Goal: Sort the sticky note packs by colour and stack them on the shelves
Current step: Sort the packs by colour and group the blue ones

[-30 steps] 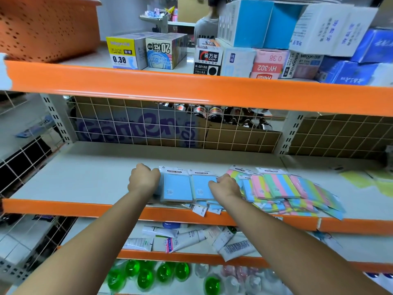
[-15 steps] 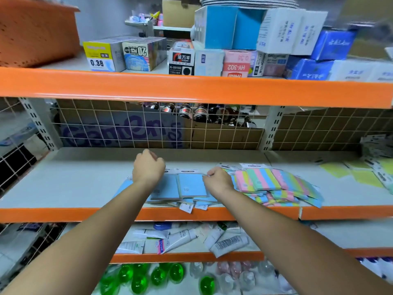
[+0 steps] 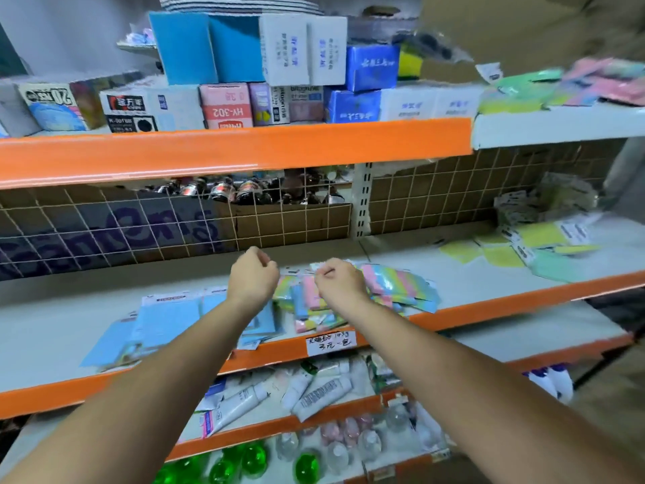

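We see that the blue packs (image 3: 164, 326), gripped by both hands a second ago, now lie fanned at lower left on the middle shelf (image 3: 464, 288). The left hand (image 3: 253, 279) and right hand (image 3: 340, 282) have lifted over the striped packs (image 3: 394, 284), fingers curled, holding nothing. Yellow packs (image 3: 499, 255) lie at right. Boxes (image 3: 227, 106) fill the upper shelf; tubes (image 3: 314, 396) lie below.

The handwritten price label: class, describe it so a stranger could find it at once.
Find the middle shelf holding sticky note packs. On its orange front edge, below the right hand, sits the price label. It alone is a white slip with black handwriting.
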A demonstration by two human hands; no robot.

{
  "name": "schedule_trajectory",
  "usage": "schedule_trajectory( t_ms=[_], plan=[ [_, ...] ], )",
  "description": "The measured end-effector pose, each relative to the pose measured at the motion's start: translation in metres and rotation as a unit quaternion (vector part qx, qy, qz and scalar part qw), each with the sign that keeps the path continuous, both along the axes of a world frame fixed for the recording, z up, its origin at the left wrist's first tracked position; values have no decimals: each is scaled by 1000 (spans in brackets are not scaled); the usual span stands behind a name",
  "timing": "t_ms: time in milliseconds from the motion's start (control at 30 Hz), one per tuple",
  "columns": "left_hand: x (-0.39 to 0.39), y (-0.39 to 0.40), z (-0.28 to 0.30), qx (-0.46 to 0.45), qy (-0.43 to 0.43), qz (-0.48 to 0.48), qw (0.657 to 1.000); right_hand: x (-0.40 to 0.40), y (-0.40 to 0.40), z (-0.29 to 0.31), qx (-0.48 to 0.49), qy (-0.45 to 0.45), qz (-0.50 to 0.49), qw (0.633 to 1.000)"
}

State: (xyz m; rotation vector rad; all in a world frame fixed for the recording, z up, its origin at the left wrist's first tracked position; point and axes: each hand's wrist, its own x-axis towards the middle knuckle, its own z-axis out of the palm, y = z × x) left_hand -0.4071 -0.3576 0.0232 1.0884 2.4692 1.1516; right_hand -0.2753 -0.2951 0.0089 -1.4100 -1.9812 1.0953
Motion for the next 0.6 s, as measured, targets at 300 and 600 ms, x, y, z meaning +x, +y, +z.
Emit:
schedule_trajectory(
  t_ms=[300, 600],
  plan=[
    [119, 75, 2, -8, 5, -59, 998, 118, 64, -8, 30, -20, -38, 999],
    [236, 148, -13, -22, -15, -98, 995, 237, 133, -12, 37, -24, -54, 998]
  ],
)
